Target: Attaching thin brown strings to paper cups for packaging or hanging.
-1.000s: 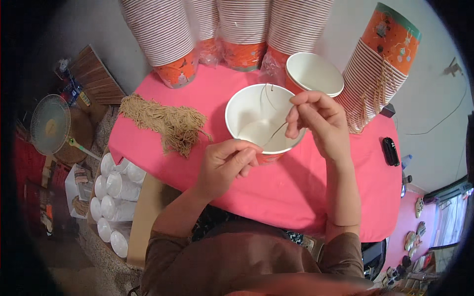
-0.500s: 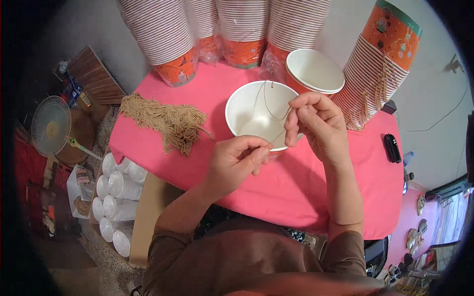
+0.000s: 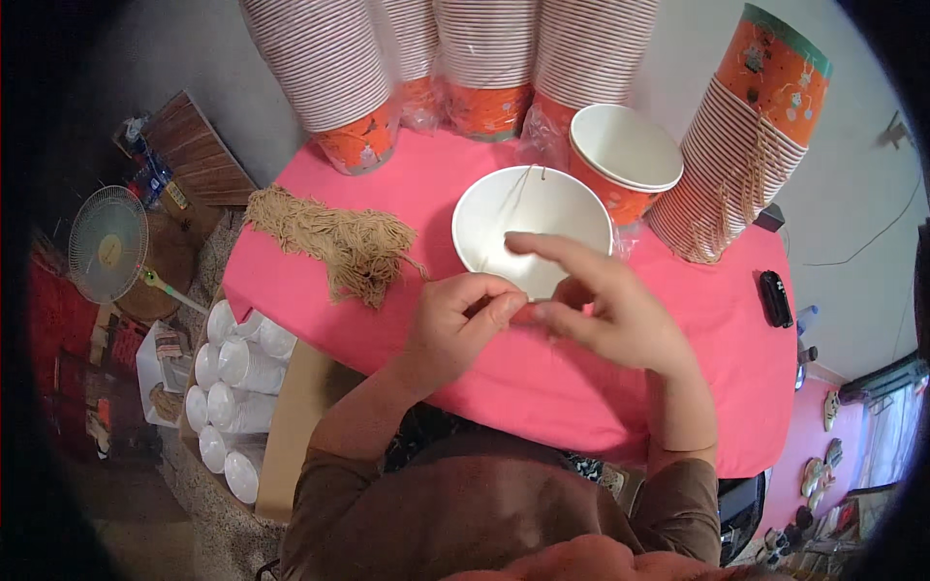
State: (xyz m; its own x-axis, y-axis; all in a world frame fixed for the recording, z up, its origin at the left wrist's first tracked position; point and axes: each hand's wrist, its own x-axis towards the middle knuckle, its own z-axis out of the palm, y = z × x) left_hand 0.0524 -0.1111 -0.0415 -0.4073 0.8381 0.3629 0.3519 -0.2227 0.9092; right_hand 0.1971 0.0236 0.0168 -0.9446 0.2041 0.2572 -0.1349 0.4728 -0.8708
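In front of me stands a paper bucket (image 3: 484,208), white inside and orange outside. A thin tan cord (image 3: 516,189) hangs in it from the far rim. My left hand (image 3: 463,315) is closed in a pinch at the near rim, with the cord's end at its fingertips, mostly hidden. Over the bucket's near right side, my right hand (image 3: 610,305) has its index finger stretched out and its thumb apart by the rim. I see nothing held in it. A bundle of tan cords (image 3: 334,242) lies to the left on the pink cloth.
Tall bucket stacks (image 3: 489,58) line the table's back, partly in clear plastic. Two nested buckets (image 3: 625,145) stand behind right, beside a leaning stack (image 3: 741,145) with cords hanging on it. A black object (image 3: 775,298) lies far right. White containers (image 3: 237,378) fill a floor box at left.
My right hand has let go of the cord, turned over and spread its fingers lower over the bucket. My left hand has come down slightly to the near rim, still pinching.
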